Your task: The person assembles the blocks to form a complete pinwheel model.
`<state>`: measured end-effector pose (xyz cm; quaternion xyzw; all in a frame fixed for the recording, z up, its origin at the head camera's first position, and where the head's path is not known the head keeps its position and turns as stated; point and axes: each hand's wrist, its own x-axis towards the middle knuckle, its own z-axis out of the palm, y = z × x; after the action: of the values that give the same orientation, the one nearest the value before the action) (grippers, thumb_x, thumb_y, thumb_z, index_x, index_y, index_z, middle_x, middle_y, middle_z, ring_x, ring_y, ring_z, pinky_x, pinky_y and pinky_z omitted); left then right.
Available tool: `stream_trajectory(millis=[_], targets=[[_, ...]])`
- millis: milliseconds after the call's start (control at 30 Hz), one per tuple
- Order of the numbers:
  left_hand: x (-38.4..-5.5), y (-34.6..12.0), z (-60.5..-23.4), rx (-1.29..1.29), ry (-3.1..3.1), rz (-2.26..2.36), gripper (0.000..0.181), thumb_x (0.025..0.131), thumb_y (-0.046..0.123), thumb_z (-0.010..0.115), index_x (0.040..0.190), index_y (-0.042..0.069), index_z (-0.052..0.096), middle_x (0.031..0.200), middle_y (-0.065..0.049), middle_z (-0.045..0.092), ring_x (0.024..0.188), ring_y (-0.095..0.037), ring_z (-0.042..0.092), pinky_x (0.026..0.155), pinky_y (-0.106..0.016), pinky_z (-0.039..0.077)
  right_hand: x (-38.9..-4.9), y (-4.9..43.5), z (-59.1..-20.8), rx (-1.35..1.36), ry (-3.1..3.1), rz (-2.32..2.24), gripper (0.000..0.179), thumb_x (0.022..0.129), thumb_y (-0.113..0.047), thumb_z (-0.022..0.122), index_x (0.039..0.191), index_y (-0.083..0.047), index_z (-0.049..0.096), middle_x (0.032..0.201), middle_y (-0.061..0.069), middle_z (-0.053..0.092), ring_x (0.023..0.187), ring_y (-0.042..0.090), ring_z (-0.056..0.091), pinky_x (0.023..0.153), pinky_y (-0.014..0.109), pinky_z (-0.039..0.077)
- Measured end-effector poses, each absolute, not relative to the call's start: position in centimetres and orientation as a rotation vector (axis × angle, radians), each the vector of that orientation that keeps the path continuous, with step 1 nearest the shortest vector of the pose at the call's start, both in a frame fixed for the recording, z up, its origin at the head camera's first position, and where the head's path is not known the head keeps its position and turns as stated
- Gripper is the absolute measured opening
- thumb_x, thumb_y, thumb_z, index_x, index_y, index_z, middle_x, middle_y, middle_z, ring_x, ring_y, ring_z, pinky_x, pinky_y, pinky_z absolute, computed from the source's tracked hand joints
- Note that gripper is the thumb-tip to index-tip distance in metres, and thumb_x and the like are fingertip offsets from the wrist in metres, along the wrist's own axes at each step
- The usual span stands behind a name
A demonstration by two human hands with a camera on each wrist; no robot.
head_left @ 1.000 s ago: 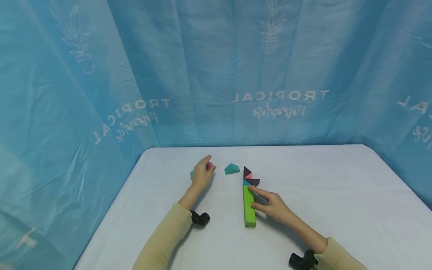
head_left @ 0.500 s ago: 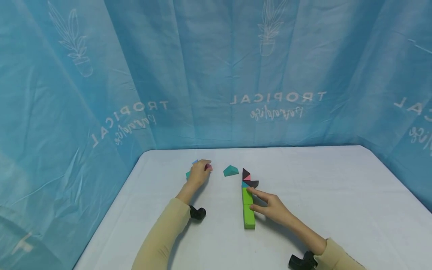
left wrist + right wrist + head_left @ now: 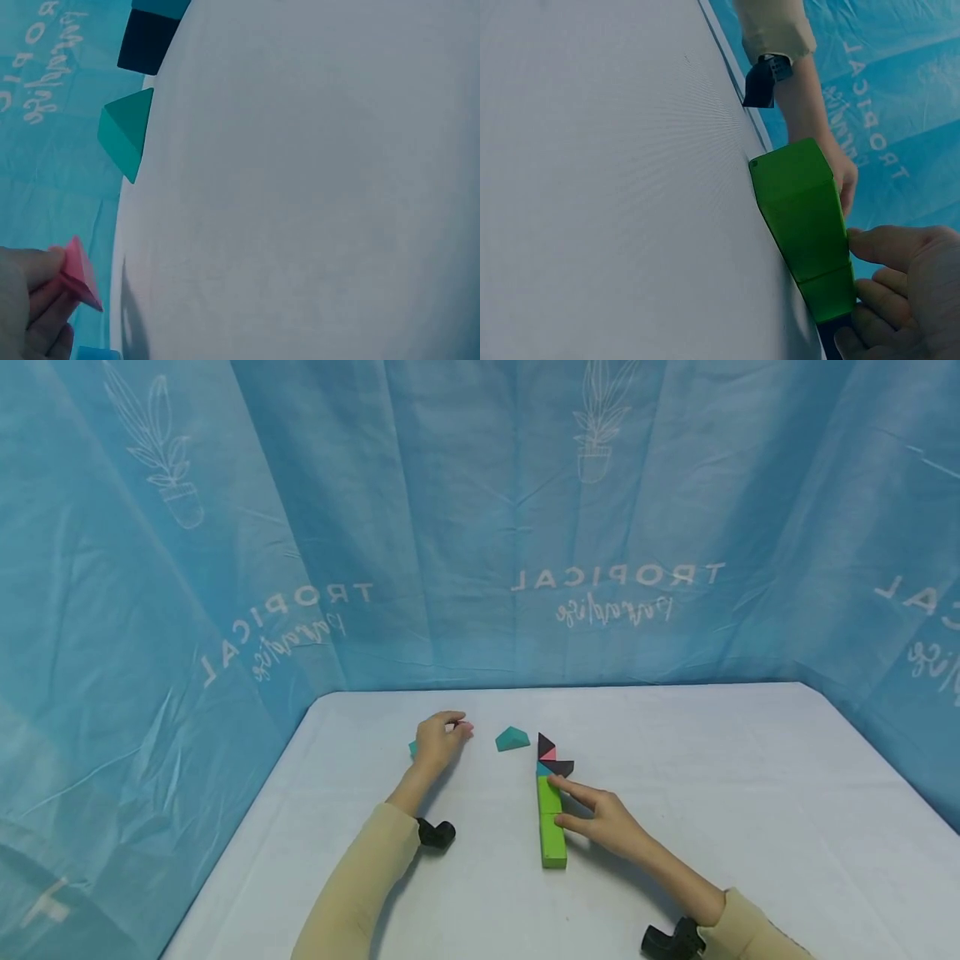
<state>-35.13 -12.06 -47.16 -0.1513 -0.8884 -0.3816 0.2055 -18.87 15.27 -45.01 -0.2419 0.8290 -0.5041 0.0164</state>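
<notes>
In the left wrist view, my left hand (image 3: 30, 300) pinches a pink triangular block (image 3: 81, 276) between thumb and fingers, held above the table near its far left part. A teal block (image 3: 412, 749) peeks out behind that hand, mostly hidden. My right hand (image 3: 611, 818) rests its thumb and index fingertip against two green blocks (image 3: 553, 839) set end to end. Beyond them the row continues with a small blue piece (image 3: 543, 769), a black block (image 3: 561, 767), a pink triangle (image 3: 551, 754) and a black triangle (image 3: 545, 746).
Another teal block (image 3: 512, 739) lies between my left hand and the row. A blue block (image 3: 97, 353) shows at the bottom of the left wrist view. The white-covered table (image 3: 712, 760) is bounded by blue curtains (image 3: 465, 527) at the back and sides.
My left hand has shifted slightly left and turned a little with the pink block. A blue block seen behind it half a second ago is now hidden. The right hand keeps its place.
</notes>
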Motion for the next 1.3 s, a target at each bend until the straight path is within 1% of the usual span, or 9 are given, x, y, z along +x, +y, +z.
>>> stream_trajectory(millis=[167,333,467,633,767,933,1033,1133,1300], targets=[[-34.1,-11.8,-45.9,-0.309,-2.558,-1.435,0.024,0.088,0.016,0.069,0.106,0.002,0.071,0.105,-0.009,0.069,0.106,-0.026,0.059,0.09,-0.041,0.048,-18.9,15.2,-45.0,-0.75,2.569,-1.578,0.057,0.087,-0.006,0.067,0.136,0.008,0.042,0.139,0.023,0.043,0.131,0.039,0.035,0.103,0.052,0.031],[-32.9,-11.4,-45.1,-0.323,-2.706,-1.718,0.026,0.089,0.023,0.067,0.107,0.005,0.072,0.108,-0.005,0.068,0.106,-0.022,0.059,0.089,-0.04,0.049,-18.8,15.1,-44.9,-0.758,2.576,-1.6,0.056,0.087,-0.005,0.067,0.136,0.009,0.043,0.138,0.023,0.044,0.13,0.04,0.036,0.102,0.054,0.031],[-32.3,-11.0,-45.3,-0.419,-2.754,-1.668,0.025,0.089,0.022,0.067,0.106,0.004,0.072,0.104,-0.007,0.069,0.102,-0.022,0.061,0.084,-0.037,0.051,-18.8,15.1,-45.0,-0.75,2.615,-1.57,0.056,0.088,-0.006,0.067,0.136,0.007,0.043,0.138,0.021,0.045,0.129,0.039,0.037,0.102,0.054,0.033],[-32.0,-10.5,-45.9,-0.449,-2.802,-1.503,0.021,0.09,0.021,0.066,0.103,0.007,0.073,0.098,-0.005,0.07,0.096,-0.021,0.062,0.079,-0.034,0.052,-18.8,15.1,-44.8,-0.73,2.596,-1.586,0.055,0.087,-0.005,0.067,0.136,0.007,0.044,0.138,0.021,0.045,0.13,0.038,0.037,0.102,0.053,0.032],[-31.9,-10.3,-46.2,-0.442,-2.771,-1.453,0.021,0.091,0.02,0.064,0.104,0.006,0.072,0.099,-0.007,0.07,0.097,-0.023,0.063,0.08,-0.036,0.052,-18.8,15.1,-44.8,-0.717,2.578,-1.583,0.055,0.086,-0.003,0.067,0.135,0.008,0.045,0.138,0.021,0.045,0.13,0.037,0.037,0.103,0.051,0.033],[-31.8,-10.3,-46.2,-0.412,-2.701,-1.478,0.022,0.093,0.018,0.062,0.105,0.002,0.071,0.102,-0.009,0.069,0.101,-0.025,0.061,0.084,-0.038,0.052,-18.9,15.0,-44.8,-0.724,2.582,-1.576,0.056,0.086,-0.004,0.067,0.135,0.008,0.044,0.138,0.022,0.045,0.13,0.037,0.037,0.103,0.052,0.032],[-31.6,-10.4,-46.4,-0.42,-2.665,-1.503,0.026,0.093,0.019,0.061,0.11,0.0,0.069,0.104,-0.01,0.069,0.102,-0.025,0.062,0.084,-0.037,0.052,-18.8,15.0,-44.7,-0.726,2.583,-1.579,0.055,0.086,-0.004,0.067,0.135,0.008,0.045,0.138,0.022,0.045,0.13,0.038,0.037,0.103,0.052,0.032],[-31.4,-10.5,-46.8,-0.469,-2.646,-1.517,0.033,0.093,0.02,0.062,0.117,-0.002,0.064,0.111,-0.013,0.066,0.103,-0.026,0.062,0.086,-0.037,0.051,-18.8,15.0,-44.7,-0.718,2.583,-1.589,0.055,0.086,-0.004,0.067,0.135,0.007,0.046,0.138,0.021,0.046,0.13,0.038,0.037,0.103,0.053,0.032],[-30.7,-10.5,-47.3,-0.522,-2.671,-1.467,0.044,0.087,0.02,0.07,0.123,-0.004,0.06,0.117,-0.016,0.063,0.106,-0.027,0.062,0.089,-0.037,0.05,-18.7,15.1,-44.7,-0.693,2.575,-1.591,0.055,0.087,-0.005,0.067,0.136,0.007,0.045,0.138,0.02,0.045,0.131,0.038,0.035,0.103,0.054,0.031]])
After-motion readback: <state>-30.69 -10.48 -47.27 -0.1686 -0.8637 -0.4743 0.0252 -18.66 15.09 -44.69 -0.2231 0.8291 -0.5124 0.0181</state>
